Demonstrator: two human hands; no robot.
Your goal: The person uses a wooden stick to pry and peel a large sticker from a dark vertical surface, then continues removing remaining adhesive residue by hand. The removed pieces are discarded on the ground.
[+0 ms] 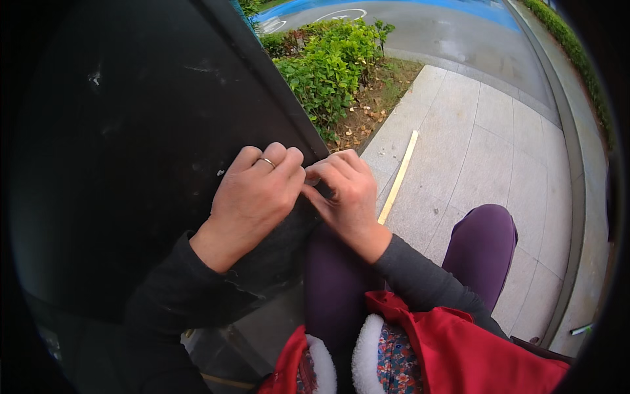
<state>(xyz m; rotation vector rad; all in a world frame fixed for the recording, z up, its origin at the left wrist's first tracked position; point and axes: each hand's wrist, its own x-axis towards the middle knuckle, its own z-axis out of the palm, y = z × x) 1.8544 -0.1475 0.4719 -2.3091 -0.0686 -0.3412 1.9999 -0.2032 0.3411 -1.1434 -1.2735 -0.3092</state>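
Observation:
Both hands meet close together at the right edge of a large black panel (pixel 151 118), which fills the left of the view and bears a few pale scuffs. My left hand (pixel 256 187), with a ring on one finger, is closed, its curled fingers against the panel near that edge. Beside it, my right hand (pixel 346 190) has thumb and fingers drawn together in a pinch. Something small and pale may lie between those fingertips, but it is too small to name. What the left fingers grip, if anything, is hidden behind the hand.
A thin pale wooden strip (pixel 399 174) lies on the grey stone paving (pixel 492 144) to the right. Green shrubs (pixel 328 65) grow in a soil bed beyond the panel. My knee (pixel 484 230) in purple trousers is at the right, above the paving.

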